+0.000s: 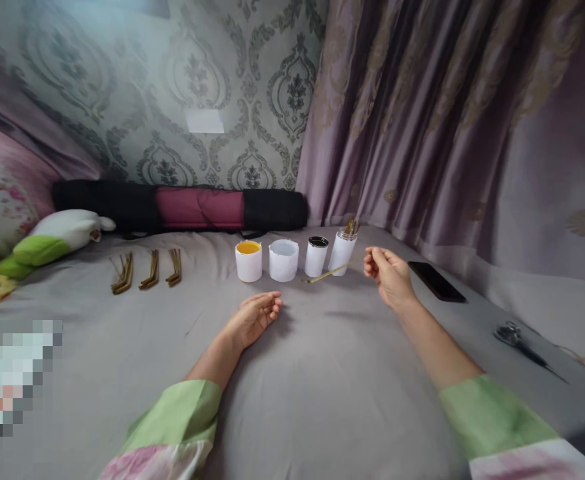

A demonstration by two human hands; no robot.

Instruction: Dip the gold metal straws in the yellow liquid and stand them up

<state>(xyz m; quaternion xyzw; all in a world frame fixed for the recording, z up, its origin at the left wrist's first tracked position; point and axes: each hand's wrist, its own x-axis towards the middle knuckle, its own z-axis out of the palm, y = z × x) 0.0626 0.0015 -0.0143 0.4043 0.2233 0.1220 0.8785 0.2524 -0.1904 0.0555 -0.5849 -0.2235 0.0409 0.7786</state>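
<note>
My right hand is closed in a pinch, raised above the sheet right of the cups. From it a thin golden-brown stick with a bent tip points left, passing in front of the two right-hand containers. My left hand is low over the sheet, fingers loosely stretched and holding nothing. Just beyond it stand a white-wrapped cup with yellow contents and a wider white-wrapped cup. Beside them are a white-wrapped cup with a dark inside and a tilted-looking white-wrapped jar of similar sticks.
Three bundles of bent golden sticks lie at the left. A black phone and a dark tool with a pointed end lie at the right. A black-and-maroon roll lines the back; plush toys sit at the far left.
</note>
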